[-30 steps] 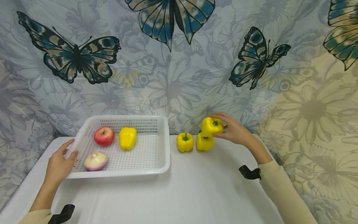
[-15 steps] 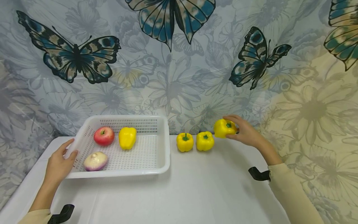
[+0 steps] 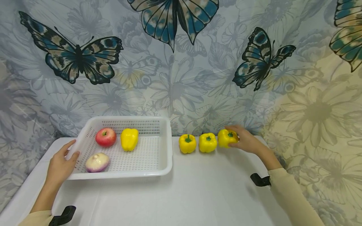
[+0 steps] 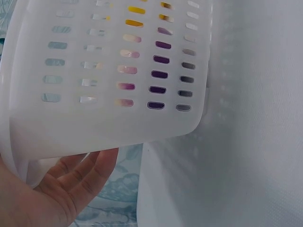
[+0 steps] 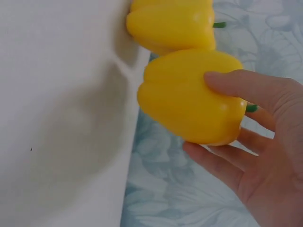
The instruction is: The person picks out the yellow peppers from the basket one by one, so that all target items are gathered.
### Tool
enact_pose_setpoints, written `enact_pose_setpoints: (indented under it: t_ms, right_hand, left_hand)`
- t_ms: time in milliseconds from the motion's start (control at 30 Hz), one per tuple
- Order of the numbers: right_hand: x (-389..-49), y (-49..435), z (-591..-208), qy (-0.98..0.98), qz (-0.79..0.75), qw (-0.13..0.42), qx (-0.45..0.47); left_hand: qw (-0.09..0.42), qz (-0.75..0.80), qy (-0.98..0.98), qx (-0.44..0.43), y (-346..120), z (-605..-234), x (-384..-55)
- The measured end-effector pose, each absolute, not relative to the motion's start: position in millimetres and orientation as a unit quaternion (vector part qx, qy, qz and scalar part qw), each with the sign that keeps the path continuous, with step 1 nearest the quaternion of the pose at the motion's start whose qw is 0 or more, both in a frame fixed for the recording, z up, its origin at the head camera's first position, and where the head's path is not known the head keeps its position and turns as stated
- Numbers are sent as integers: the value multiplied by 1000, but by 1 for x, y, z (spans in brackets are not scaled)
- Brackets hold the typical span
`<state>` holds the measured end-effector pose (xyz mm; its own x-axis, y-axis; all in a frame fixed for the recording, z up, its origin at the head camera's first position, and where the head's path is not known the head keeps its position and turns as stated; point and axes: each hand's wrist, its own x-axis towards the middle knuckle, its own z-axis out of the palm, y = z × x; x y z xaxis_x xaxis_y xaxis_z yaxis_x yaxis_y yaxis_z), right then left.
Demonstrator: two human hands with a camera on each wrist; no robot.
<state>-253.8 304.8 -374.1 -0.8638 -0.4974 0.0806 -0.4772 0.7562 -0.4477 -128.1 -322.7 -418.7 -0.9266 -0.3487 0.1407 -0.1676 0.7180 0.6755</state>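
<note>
My right hand (image 3: 244, 140) holds a yellow bell pepper (image 3: 227, 138) at the right end of a row. In the right wrist view the thumb lies on one side of this bell pepper (image 5: 189, 97) and the fingers on the other. Beside it stand a second yellow bell pepper (image 3: 207, 143) and a third bell pepper (image 3: 187, 144), stems up. At the left, my left hand (image 3: 60, 163) grips the rim of a white plastic basket (image 3: 167, 157). Inside lie a red apple (image 3: 106, 137), another yellow bell pepper (image 3: 129, 140) and a purple-white onion-like vegetable (image 3: 97, 162).
A white cloth covers the table (image 3: 192, 194). Behind its back edge hangs a patterned fabric (image 3: 175, 84) with butterflies and flowers. Slots pierce the basket's side wall (image 4: 109, 123).
My right hand has carried its bell pepper rightward from above the middle one, then lowered it beside that pepper. The left hand and the basket have stayed in place.
</note>
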Motion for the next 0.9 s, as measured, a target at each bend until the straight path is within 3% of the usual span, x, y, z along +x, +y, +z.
enact_pose_setpoints:
  t_ms: [367,900]
  right_hand:
    - [-259,307,-391,930,-249,81,-258]
    - [-259,309,-391,930,-248,75,-259]
  left_hand:
    - [123,-349,-917,147,-324,-419,-127]
    - [120,-353,-916,146,-323,-419,-128]
